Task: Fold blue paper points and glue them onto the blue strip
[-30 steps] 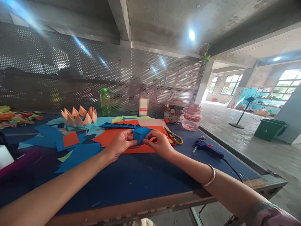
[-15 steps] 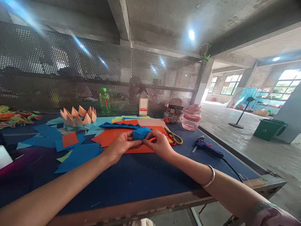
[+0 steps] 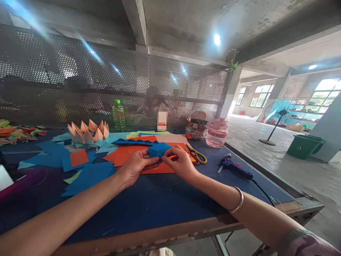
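A small folded piece of blue paper is pinched between both hands above an orange sheet on the dark blue table. My left hand grips its left side with thumb and fingers closed. My right hand pinches its right side; a silver bangle sits on that wrist. A row of folded blue paper points lies just behind the hands.
Scissors with yellow handles and a blue glue gun lie to the right. A pink jar, a tape-wrapped tin, a green bottle and an orange paper crown stand before a perforated metal screen. Blue paper scraps cover the left.
The blue paper has been folded flatter and more compact between my fingers. Both hands stayed in place, fingers shifting slightly on the paper.
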Available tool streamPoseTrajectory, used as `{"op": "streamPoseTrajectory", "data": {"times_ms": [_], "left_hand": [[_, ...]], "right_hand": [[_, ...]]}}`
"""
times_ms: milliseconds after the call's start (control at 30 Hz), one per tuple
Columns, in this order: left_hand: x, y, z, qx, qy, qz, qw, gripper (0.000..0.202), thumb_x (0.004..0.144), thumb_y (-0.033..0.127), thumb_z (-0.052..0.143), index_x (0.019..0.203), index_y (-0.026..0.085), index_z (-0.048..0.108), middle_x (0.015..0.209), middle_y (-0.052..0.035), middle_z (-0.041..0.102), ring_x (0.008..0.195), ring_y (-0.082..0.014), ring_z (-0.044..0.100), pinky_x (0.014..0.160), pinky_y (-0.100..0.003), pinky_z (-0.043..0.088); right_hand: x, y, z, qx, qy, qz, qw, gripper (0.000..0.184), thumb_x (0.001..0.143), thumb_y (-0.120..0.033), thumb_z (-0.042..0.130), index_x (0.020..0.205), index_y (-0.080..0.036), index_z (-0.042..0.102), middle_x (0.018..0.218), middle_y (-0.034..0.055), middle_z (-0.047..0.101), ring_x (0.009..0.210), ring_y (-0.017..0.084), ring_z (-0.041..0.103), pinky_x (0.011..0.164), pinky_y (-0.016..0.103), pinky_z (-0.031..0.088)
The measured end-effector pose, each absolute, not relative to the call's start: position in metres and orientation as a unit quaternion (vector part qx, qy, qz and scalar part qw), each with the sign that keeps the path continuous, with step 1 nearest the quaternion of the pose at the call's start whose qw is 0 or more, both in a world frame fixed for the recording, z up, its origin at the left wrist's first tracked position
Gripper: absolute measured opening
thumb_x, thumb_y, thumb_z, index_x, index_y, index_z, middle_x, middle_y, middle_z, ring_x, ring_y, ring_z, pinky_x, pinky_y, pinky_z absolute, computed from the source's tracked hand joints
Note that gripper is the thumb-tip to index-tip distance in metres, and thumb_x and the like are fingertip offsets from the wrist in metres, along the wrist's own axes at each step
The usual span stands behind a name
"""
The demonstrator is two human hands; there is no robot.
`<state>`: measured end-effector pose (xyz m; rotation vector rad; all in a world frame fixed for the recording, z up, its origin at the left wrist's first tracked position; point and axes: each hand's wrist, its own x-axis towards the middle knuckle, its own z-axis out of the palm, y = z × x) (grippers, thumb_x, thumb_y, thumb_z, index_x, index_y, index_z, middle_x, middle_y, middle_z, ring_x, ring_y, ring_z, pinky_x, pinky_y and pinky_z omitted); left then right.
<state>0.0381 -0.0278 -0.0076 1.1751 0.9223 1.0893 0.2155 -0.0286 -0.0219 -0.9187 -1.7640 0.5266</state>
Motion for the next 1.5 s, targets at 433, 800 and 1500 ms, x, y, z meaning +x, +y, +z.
{"op": "streamPoseTrajectory", "data": {"times_ms": [433,800,1500], "left_hand": [[0.0426,-0.0312,-0.0051,0.500,0.406,0.486,0.591,0.039,0.051,0.027,0.086,0.087,0.018,0.073,0.089,-0.0026,0.076,0.083,-0.0184,0.070,0.077,-0.027,0.056],[0.0412,-0.0313,-0.0039,0.496,0.409,0.495,0.584,0.032,0.054,0.024,0.084,0.084,0.018,0.073,0.088,-0.0019,0.076,0.081,-0.0168,0.070,0.077,-0.024,0.056],[0.0429,-0.0355,0.0002,0.521,0.423,0.507,0.541,0.034,0.057,0.029,0.082,0.088,0.019,0.072,0.094,-0.0043,0.075,0.093,-0.0229,0.068,0.084,-0.030,0.055]], "right_hand": [[0.2138,-0.0324,-0.0189,-0.386,-0.739,0.192,0.518,0.009,0.074,-0.019,0.059,0.067,-0.019,0.054,0.079,0.0000,0.053,0.074,0.012,0.054,0.064,0.024,0.048],[0.2133,-0.0342,-0.0190,-0.389,-0.735,0.206,0.516,0.010,0.074,-0.020,0.059,0.068,-0.019,0.052,0.080,0.0002,0.054,0.076,0.013,0.055,0.065,0.024,0.047],[0.2127,-0.0289,-0.0207,-0.431,-0.672,0.353,0.488,0.028,0.073,-0.042,0.062,0.065,-0.017,0.053,0.060,-0.0032,0.051,0.059,0.011,0.049,0.056,0.024,0.039]]}}
